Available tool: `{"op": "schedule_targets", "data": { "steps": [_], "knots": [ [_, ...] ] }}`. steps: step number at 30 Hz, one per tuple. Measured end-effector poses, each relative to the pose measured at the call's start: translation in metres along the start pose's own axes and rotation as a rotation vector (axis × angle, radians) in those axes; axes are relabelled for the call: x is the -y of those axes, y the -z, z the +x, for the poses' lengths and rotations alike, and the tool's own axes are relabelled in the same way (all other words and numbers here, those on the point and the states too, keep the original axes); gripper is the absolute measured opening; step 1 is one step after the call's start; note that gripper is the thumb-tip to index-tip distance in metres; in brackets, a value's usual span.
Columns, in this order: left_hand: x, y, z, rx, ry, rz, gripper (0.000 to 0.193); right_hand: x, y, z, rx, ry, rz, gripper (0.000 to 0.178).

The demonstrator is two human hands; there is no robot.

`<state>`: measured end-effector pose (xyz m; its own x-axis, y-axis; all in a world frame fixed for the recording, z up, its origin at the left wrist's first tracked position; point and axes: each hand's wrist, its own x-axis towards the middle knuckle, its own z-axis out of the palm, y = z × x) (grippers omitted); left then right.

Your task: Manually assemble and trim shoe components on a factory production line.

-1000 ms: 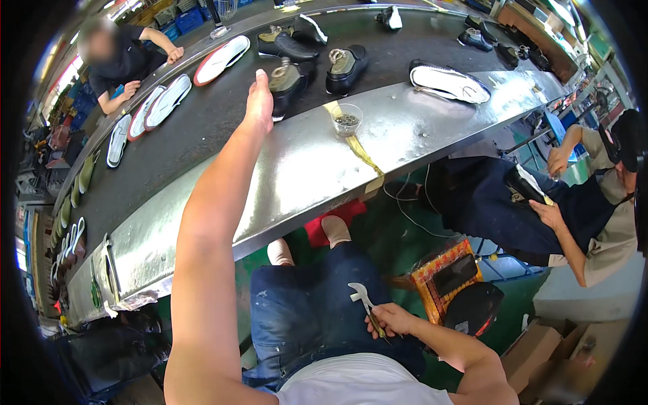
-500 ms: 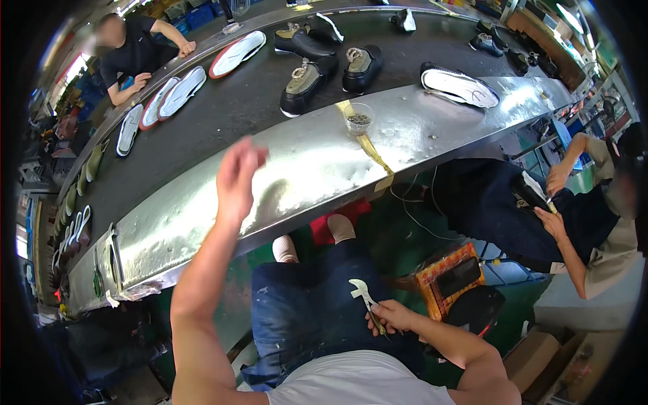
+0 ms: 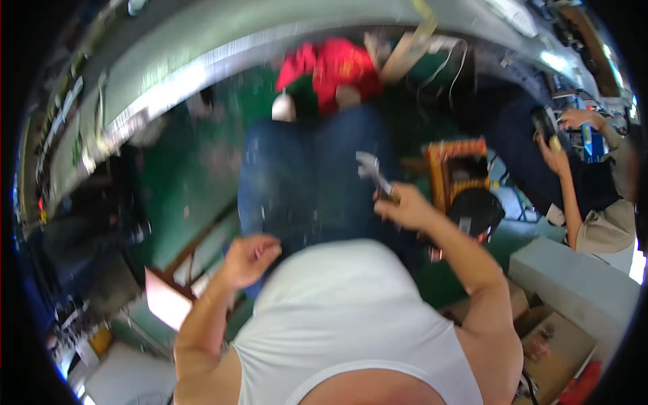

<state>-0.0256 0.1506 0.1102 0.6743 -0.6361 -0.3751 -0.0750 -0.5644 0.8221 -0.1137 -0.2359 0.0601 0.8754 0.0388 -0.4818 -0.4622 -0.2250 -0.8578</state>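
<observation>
Over my lap, my right hand [image 3: 403,206] is closed round the handles of metal lasting pincers [image 3: 369,167], whose jaws point up and away from me. My left hand [image 3: 251,260] is low beside my left thigh, fingers curled inward. Blur hides what they hold, if anything. Both hands are near the dark blue cloth [image 3: 307,182] covering my legs.
A metal bench edge [image 3: 202,64] curves across the top. Red cloth [image 3: 344,64] lies by my feet. On the right are an orange-edged seat [image 3: 439,179], a cardboard box [image 3: 560,354] and a seated co-worker [image 3: 601,202] holding a shoe.
My left hand has come down from above the bench to beside my lap. The view has tilted downward, so most shoes on the bench have left it. The pincers stay in my right hand.
</observation>
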Motion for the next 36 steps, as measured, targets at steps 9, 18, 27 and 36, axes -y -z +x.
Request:
{"op": "schedule_targets", "data": {
  "steps": [9,18,27,36],
  "knots": [
    [-0.002,-0.023,-0.049,-0.08,-0.126,-0.001,0.029,0.039,-0.036,-0.068,0.194,0.095,-0.333,0.037],
    [-0.015,-0.035,-0.062,-0.169,-0.389,0.175,0.008,0.039,-0.037,-0.091,0.182,0.135,-0.33,0.026],
    [-0.025,-0.01,-0.063,0.22,-0.404,-0.117,0.009,0.044,-0.002,-0.092,0.332,-0.06,-0.02,0.021],
    [0.1,-0.002,0.036,-0.453,0.426,0.159,0.065,-0.049,0.025,-0.012,-0.409,0.059,-0.699,0.037]
  ]
}}
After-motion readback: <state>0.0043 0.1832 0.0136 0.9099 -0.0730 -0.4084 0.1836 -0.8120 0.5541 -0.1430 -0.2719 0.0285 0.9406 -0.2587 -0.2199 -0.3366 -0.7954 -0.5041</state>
